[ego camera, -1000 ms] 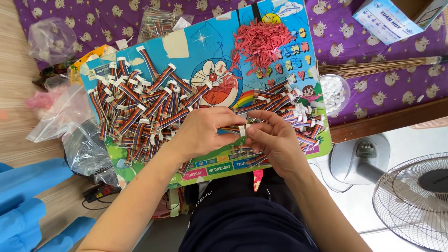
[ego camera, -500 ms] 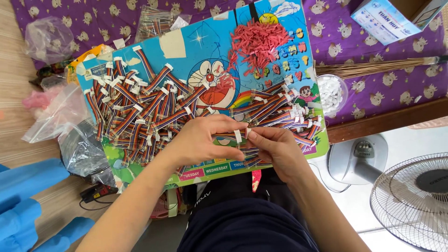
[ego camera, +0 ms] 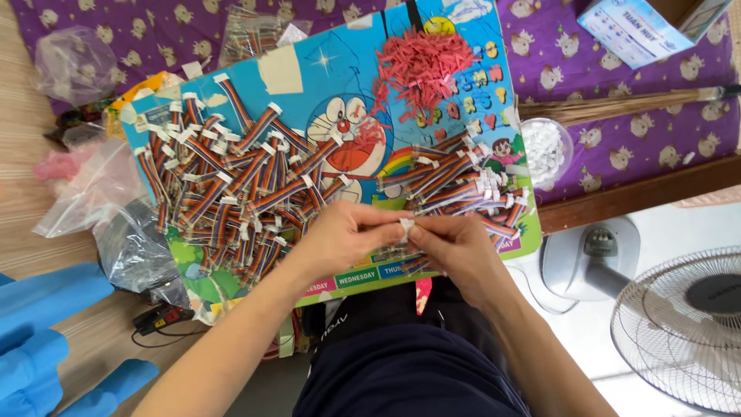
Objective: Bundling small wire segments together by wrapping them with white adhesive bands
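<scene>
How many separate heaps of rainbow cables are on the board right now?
2: a big heap on the board's left side, a smaller heap at right above the hands. More may lie hidden under the hands.

Both forearms are reaching forward from the bottom of the view and angling in toward each other, bare to the elbow. The left hand [ego camera: 340,241] is lying knuckles up, its fingers curling inward and its thumb and fingertips pinching together at the middle. The right hand [ego camera: 455,251] is meeting it there, fingers bent, thumb and forefinger pressing closed. The fingertips of the two hands are touching.
</scene>
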